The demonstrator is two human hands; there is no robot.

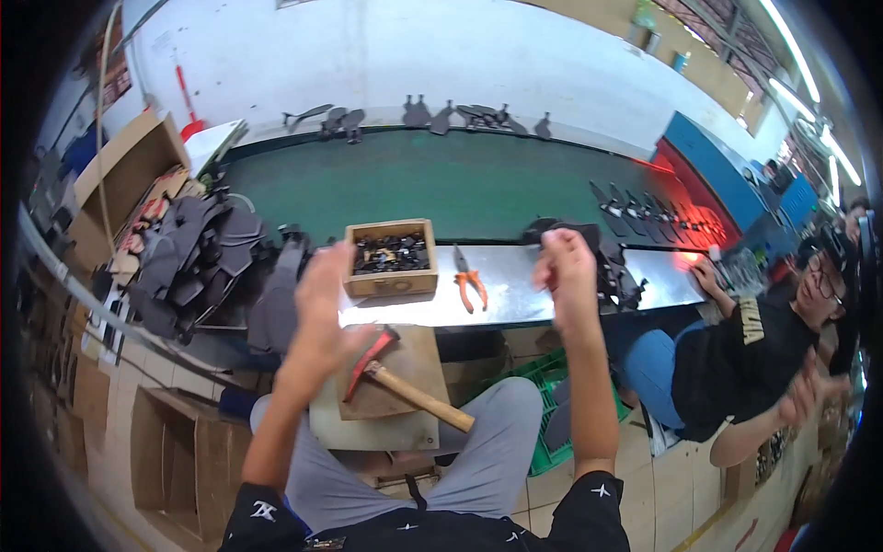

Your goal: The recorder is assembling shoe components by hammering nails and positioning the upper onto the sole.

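Note:
My left hand [322, 308] is raised beside the small wooden box [391, 283], its fingers stretched and thumb apart, with nothing seen in it. Small black parts [391, 256] fill that box. My right hand [566, 267] is up over the metal table edge with fingers curled together; whether something small is in them cannot be made out. Just behind it is a dark grey flat part [543, 227], above a stack of similar parts [614, 276]. Orange-handled pliers [471, 287] lie between my hands. A hammer [409, 386] with a wooden handle rests on a board [414, 354] before my knees.
A green conveyor belt [414, 175] runs across the back, with grey parts [653, 213] lined up near a blue, red-lit machine [708, 179]. Grey parts [198, 258] are heaped at left, near cardboard boxes [166, 460]. A co-worker [745, 354] sits at right beside a green crate [547, 432].

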